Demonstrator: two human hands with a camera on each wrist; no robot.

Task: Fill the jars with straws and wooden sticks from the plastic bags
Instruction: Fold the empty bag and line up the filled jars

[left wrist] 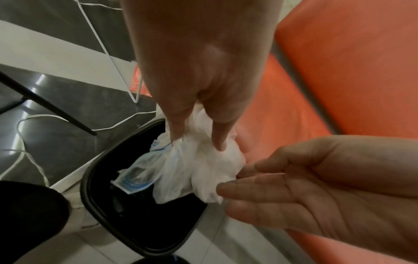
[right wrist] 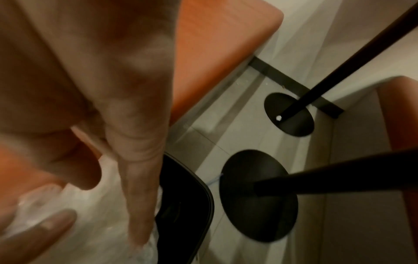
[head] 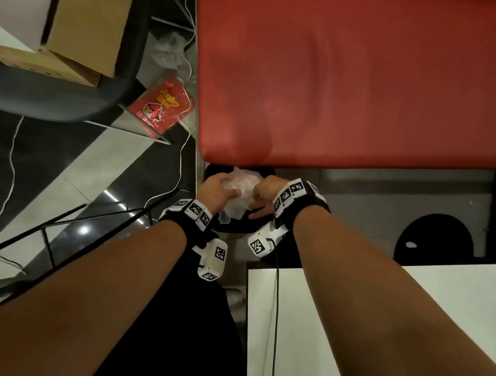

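Crumpled clear plastic, a wad of emptied plastic bags (left wrist: 199,171), hangs over the open mouth of a black bin (left wrist: 95,178) on the floor, against the near edge of a red bench seat (head: 347,78). The left hand (left wrist: 199,75) pinches the wad from above with curled fingers; the right hand (left wrist: 321,182) lies loosely spread, fingertips touching the wad's side. Likely risk: the springy film unfolds on release and catches on the bin's rim or slides to the floor. Blue print shows on one trailing piece. No jars, straws or sticks are in view.
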